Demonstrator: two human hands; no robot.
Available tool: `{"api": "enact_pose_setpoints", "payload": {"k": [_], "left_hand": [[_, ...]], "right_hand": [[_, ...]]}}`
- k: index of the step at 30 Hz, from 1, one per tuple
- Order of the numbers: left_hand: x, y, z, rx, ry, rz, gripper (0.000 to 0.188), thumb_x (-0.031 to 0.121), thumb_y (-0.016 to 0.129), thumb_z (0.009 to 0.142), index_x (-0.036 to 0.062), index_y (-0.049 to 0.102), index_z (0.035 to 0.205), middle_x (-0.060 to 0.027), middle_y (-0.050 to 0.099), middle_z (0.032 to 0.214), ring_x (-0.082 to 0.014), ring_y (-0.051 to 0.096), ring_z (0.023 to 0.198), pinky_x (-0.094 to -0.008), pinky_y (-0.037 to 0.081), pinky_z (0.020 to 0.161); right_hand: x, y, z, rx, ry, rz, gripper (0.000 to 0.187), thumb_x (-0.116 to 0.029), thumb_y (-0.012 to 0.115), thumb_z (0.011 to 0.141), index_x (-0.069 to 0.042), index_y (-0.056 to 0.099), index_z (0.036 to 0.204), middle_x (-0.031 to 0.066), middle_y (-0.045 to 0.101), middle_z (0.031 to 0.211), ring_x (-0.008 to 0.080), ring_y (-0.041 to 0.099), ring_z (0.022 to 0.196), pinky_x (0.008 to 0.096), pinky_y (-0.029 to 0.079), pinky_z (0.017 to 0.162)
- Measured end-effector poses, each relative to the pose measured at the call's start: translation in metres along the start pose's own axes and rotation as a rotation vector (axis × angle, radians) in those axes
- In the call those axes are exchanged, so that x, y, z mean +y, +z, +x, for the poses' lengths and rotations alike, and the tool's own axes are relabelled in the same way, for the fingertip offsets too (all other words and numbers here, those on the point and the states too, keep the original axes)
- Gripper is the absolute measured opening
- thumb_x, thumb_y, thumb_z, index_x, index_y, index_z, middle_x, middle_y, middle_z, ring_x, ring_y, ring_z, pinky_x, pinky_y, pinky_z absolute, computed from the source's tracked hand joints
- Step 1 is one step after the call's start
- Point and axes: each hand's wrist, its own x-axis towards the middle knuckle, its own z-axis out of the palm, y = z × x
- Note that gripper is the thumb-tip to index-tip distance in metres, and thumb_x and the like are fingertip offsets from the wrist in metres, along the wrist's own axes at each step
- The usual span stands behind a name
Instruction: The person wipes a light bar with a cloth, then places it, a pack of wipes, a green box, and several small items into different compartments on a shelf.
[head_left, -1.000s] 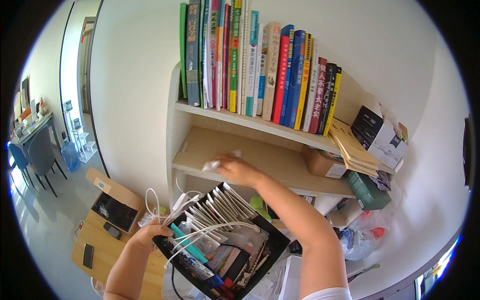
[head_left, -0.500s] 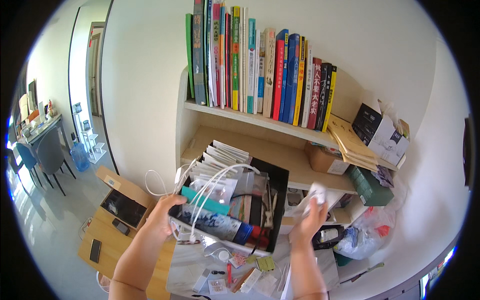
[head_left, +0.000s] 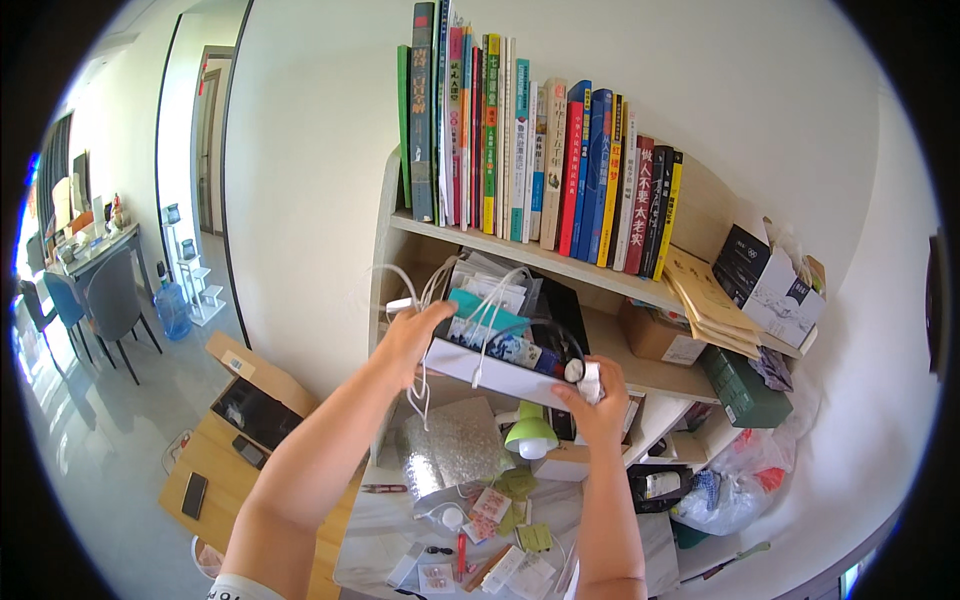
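Note:
My left hand [head_left: 408, 338] is closed on the near left corner of a shallow box [head_left: 495, 370] with a white outer wall and a dark inside. White cables [head_left: 428, 290] loop over that corner and dangle beside my fingers. My right hand [head_left: 600, 400] grips the near right corner, and a small crumpled white thing [head_left: 588, 380], too hidden to name, is pressed there too. In the box are white packets [head_left: 490, 272], a teal strip [head_left: 480, 308] and a black cable [head_left: 565, 335]. The box is tilted, its far end within the shelf's middle opening.
Books [head_left: 540, 160] line the upper shelf board [head_left: 500, 240]. Below the box are a green lamp [head_left: 530, 432], silver bubble wrap [head_left: 450, 450] and small items on a marble-patterned table [head_left: 370, 540]. Envelopes [head_left: 705, 300], a cardboard box [head_left: 655, 332] and plastic bags [head_left: 740, 490] are at the right.
The box has moved up and away, into the shelf opening. My right hand, formerly apart from it with the white thing, now holds its near right corner. The lamp and bubble wrap have come into view.

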Motion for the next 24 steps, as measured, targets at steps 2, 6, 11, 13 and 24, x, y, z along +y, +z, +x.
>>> {"api": "enact_pose_setpoints", "payload": {"k": [2,6,11,13,24], "left_hand": [[0.000,-0.007,0.016,0.025,0.022,0.255,0.045,0.044,0.048,0.088,0.0015,0.061,0.096,-0.0132,0.066,0.085,-0.0232,0.065,0.066,-0.0385,0.053,0.057],[0.009,-0.021,0.023,0.132,0.203,1.150,0.050,0.035,0.033,0.096,-0.0033,0.063,0.086,-0.0227,0.064,0.091,-0.0388,0.061,0.083,-0.0468,0.049,0.074],[0.018,-0.006,0.032,0.235,0.314,1.298,0.052,0.040,0.035,0.095,-0.0023,0.064,0.087,-0.0213,0.064,0.096,-0.0385,0.062,0.088,-0.0475,0.049,0.076],[0.017,-0.004,0.057,0.227,0.287,1.240,0.051,0.040,0.035,0.095,-0.0022,0.064,0.090,-0.0217,0.064,0.099,-0.0387,0.061,0.091,-0.0472,0.049,0.078],[-0.003,-0.029,0.232,0.241,0.563,1.139,0.043,0.033,0.043,0.092,0.0035,0.052,0.123,-0.0218,0.050,0.127,-0.0346,0.048,0.117,-0.0395,0.039,0.098]], "right_hand": [[0.003,0.002,0.015,-0.014,-0.001,0.013,0.048,-0.025,0.086,0.059,0.003,0.060,0.088,0.0097,0.058,0.095,0.0240,0.058,0.078,0.0320,0.047,0.071],[0.006,0.002,0.034,-0.134,-0.053,-0.141,0.049,-0.031,0.085,0.059,0.005,0.058,0.079,0.0124,0.058,0.088,0.0270,0.056,0.075,0.0337,0.045,0.066],[0.015,0.002,0.036,-0.132,-0.079,-0.165,0.048,-0.029,0.085,0.059,0.005,0.057,0.078,0.0130,0.057,0.087,0.0275,0.056,0.073,0.0345,0.045,0.065],[0.015,0.005,0.036,-0.112,-0.090,-0.175,0.048,-0.028,0.085,0.060,0.005,0.057,0.078,0.0130,0.057,0.086,0.0278,0.056,0.073,0.0347,0.046,0.065],[0.029,0.057,0.064,-0.012,-0.115,-0.252,0.043,-0.027,0.084,0.061,0.003,0.057,0.078,0.0140,0.055,0.088,0.0316,0.057,0.078,0.0386,0.046,0.068]]}}
